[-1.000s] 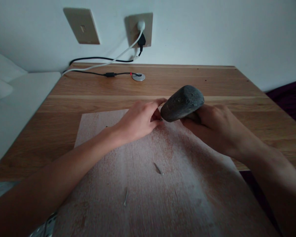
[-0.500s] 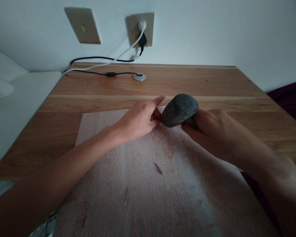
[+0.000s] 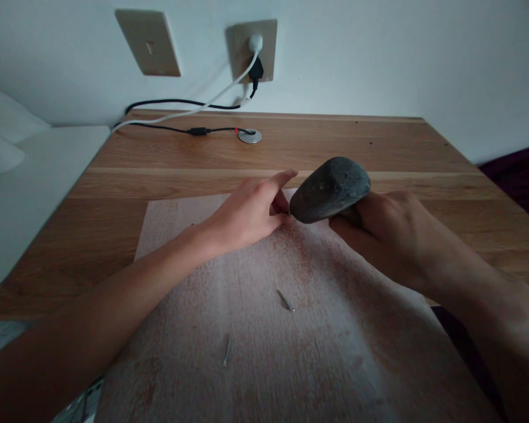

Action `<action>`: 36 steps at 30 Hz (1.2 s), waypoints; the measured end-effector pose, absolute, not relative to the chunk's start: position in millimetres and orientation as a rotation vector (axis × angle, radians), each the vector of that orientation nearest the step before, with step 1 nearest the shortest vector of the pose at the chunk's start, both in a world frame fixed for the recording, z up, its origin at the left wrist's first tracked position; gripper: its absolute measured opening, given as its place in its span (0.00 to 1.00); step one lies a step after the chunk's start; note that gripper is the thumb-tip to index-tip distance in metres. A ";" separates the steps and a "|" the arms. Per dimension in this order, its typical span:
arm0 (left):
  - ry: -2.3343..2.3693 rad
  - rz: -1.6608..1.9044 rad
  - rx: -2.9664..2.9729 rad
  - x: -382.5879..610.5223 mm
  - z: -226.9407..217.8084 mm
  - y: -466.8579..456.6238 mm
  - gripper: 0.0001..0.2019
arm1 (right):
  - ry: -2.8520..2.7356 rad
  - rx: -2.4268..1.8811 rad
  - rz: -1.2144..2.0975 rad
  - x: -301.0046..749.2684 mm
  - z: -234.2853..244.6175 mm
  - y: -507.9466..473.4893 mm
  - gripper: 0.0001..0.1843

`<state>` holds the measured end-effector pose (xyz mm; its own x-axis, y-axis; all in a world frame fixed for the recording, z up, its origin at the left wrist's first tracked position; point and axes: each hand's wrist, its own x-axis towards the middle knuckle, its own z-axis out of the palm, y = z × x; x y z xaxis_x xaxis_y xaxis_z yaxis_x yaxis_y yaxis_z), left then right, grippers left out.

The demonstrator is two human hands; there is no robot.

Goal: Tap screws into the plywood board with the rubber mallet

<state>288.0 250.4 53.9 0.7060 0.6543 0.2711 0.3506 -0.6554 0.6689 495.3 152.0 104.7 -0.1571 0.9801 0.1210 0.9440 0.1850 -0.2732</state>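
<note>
My right hand is wrapped round the handle of a hammer. Its dark grey, worn head is tilted above the board, just right of my left fingertips. My left hand has thumb and fingers pinched near the board's far edge. Between those fingertips a small bit of metal, a nail, barely shows beside the hammer head; the fingers hide most of it. Nearer to me, one loose nail and another thin nail lie on the whitish, rough wooden board.
Under the board is a brown wooden desk. A white cable and a black cable run along its back left to a wall socket. Beside it sits a switch plate. White bedding lies at left, dark purple cloth at right.
The hammer head has lifted slightly and shifted right, away from my left fingertips, along with my right hand. My left hand has stayed nearly in place, and the loose nails have not moved.
</note>
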 end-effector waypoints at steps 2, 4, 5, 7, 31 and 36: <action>0.764 0.669 2.331 287.7 54.5 250.5 0.32 | -2.216 -1.888 0.190 493.6 106.6 150.6 0.10; 0.762 0.667 2.340 287.4 55.0 250.5 0.32 | -2.202 -1.902 0.164 491.6 107.9 149.5 0.10; 0.759 0.665 2.343 287.3 55.2 250.5 0.32 | -2.187 -1.884 0.158 490.8 108.2 149.3 0.11; 0.749 0.663 2.344 287.1 55.8 250.4 0.32 | -2.175 -1.842 0.158 490.2 107.5 149.5 0.12; 0.760 0.672 2.338 287.8 53.6 250.9 0.34 | -2.154 -1.846 0.226 490.9 98.5 146.6 0.11; 0.750 0.666 2.355 288.1 51.1 250.8 0.34 | -2.224 -1.865 0.212 494.3 95.7 145.1 0.09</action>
